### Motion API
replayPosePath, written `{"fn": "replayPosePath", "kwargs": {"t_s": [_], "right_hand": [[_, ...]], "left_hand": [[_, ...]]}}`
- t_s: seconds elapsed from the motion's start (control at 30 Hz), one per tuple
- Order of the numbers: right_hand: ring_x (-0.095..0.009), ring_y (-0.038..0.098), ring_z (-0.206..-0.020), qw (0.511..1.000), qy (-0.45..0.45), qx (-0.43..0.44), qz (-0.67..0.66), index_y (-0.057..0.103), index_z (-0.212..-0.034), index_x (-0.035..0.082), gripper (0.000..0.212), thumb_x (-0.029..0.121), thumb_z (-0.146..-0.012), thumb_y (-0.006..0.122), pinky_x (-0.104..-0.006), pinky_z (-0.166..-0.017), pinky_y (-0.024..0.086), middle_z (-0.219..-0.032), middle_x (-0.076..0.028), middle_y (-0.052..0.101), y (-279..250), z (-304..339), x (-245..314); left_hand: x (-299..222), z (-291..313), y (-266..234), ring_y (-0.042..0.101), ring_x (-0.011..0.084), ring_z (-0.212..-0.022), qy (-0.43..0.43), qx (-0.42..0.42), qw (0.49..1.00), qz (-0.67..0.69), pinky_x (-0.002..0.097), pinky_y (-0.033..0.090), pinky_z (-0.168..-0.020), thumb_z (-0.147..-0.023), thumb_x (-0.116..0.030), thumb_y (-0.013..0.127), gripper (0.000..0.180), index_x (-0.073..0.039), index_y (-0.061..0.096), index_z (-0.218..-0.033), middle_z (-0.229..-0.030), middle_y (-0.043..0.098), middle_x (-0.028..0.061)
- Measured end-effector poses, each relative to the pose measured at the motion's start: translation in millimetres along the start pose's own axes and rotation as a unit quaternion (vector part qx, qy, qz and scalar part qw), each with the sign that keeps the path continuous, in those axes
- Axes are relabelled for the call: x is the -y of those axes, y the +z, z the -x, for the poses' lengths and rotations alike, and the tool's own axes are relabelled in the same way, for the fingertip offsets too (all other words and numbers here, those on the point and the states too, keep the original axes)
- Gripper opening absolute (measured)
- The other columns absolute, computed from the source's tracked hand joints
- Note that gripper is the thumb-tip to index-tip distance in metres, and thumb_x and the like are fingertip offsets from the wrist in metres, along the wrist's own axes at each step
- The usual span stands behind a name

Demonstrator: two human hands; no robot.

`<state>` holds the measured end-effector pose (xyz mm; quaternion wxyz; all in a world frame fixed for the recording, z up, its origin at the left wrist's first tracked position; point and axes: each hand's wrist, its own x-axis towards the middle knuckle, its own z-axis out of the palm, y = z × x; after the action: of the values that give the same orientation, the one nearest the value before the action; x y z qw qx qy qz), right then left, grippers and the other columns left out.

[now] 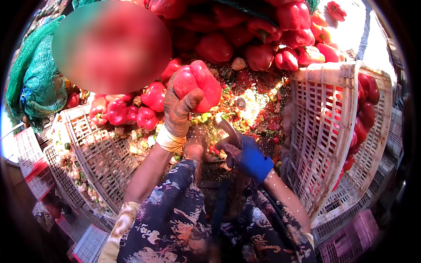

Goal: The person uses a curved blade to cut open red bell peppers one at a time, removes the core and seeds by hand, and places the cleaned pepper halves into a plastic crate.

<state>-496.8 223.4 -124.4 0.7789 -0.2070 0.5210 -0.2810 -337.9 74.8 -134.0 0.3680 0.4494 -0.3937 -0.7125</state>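
Observation:
My left hand (177,109), in a brownish stained work glove with a pale cuff, is closed around a large red bell pepper (199,85), its thumb across the pepper's near side. The pepper is held up above the scraps, with no cut visible on the side facing me. Lower and to the right, my right hand (250,155) wears a blue glove with dark, dirty fingers. It is closed on a small dark blade-like tool (230,128) that points up toward the pepper without touching it. The fingers hide most of the tool.
Red peppers (215,47) are heaped at the far side. Pepper scraps and seeds (250,109) cover the ground. A tilted plastic crate (318,127) stands at right, with peppers behind its slatted wall. Another crate (98,153) leans at left, near a green mesh sack (44,83).

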Motion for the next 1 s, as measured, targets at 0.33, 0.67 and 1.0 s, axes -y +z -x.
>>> {"fn": "replayPosePath", "kwargs": {"t_s": [0.33, 0.67, 1.0], "right_hand": [[-0.029, 0.063, -0.11, 0.931, -0.307, -0.19, 0.05, 0.04, -0.141, -0.003, 0.089, 0.028, -0.072, 0.087, -0.0377, -0.092, 0.051, -0.121, -0.021, 0.06, -21, -36, 1], [-0.011, 0.064, -0.082, 0.964, -0.189, -0.182, -0.03, 0.061, -0.117, -0.004, 0.047, 0.021, -0.082, 0.08, -0.0267, -0.071, 0.054, -0.096, -0.008, 0.07, -14, -2, 19], [-0.007, 0.053, -0.044, 0.98, -0.071, -0.142, -0.117, 0.069, -0.089, 0.002, 0.03, 0.031, -0.087, 0.074, -0.0207, -0.039, 0.037, -0.064, -0.003, 0.063, -19, 19, 19]], "left_hand": [[8, 17, 26, 0.057, 0.0169, -0.11, -0.143, 0.172, 0.975, -0.004, 0.0324, 0.045, -0.098, -0.07, -0.036, 0.083, 0.083, -0.001, 0.047, -0.136, -0.122, 0.06, 0.0076], [7, 20, 28, 0.063, 0.0145, -0.095, -0.137, 0.228, 0.962, -0.058, 0.0297, 0.05, -0.087, -0.081, -0.03, 0.077, 0.047, 0.0, 0.064, -0.115, -0.103, 0.068, 0.0062], [-1, 18, 16, 0.063, 0.0139, -0.093, -0.137, 0.219, 0.951, -0.171, 0.0298, 0.05, -0.083, -0.083, -0.032, 0.077, 0.042, 0.0, 0.068, -0.107, -0.1, 0.069, 0.0076]]}}
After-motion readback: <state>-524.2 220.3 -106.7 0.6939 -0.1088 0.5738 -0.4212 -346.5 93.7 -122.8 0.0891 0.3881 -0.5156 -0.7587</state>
